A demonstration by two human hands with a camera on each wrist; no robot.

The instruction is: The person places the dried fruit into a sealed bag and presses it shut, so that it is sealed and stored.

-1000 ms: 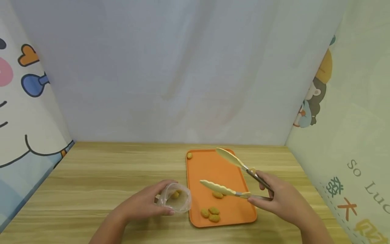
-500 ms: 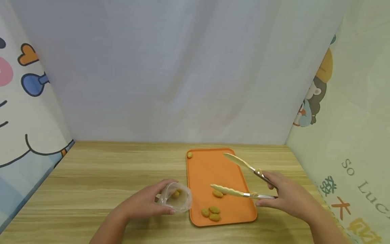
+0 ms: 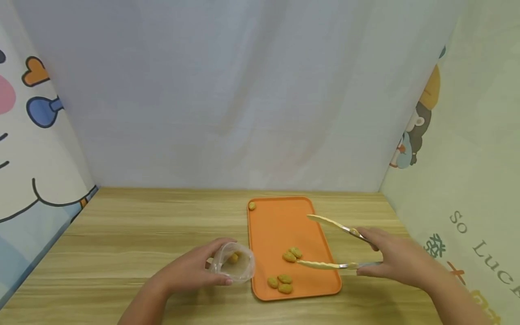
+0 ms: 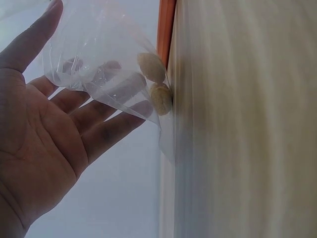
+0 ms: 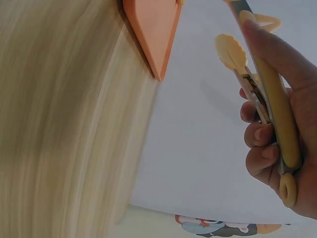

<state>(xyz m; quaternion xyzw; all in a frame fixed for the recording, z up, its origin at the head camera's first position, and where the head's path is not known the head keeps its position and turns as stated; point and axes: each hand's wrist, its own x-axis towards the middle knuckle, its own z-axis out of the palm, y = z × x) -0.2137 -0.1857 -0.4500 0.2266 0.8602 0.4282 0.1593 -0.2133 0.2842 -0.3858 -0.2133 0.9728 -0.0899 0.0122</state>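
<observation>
In the head view, my left hand [image 3: 195, 271] holds a clear plastic bag [image 3: 250, 267], fingers and thumb spread round its mouth, left of the orange tray [image 3: 280, 230]. Two golden-brown nuggets [image 4: 151, 68] lie low in the bag. A pair of tongs [image 3: 325, 265] with pale yellow heads is in the grip of my right hand [image 3: 400, 262]; its arms stand wide apart with nothing between them. The lower tong tip overlaps the edge of a pair of nuggets [image 3: 289, 257] mid-tray. Three more nuggets [image 3: 285, 279] lie near the tray's front edge.
A single nugget [image 3: 252, 206] sits in the tray's far left corner. The tray rests on a wood-grain table [image 3: 162, 216]. A pale curtain [image 3: 243, 90] closes off the back, with printed cloths hanging at both sides.
My right hand has drawn the spread tongs to the right and slightly downward, uncovering the nuggets mid-tray. My left hand and the bag have stayed nearly still.
</observation>
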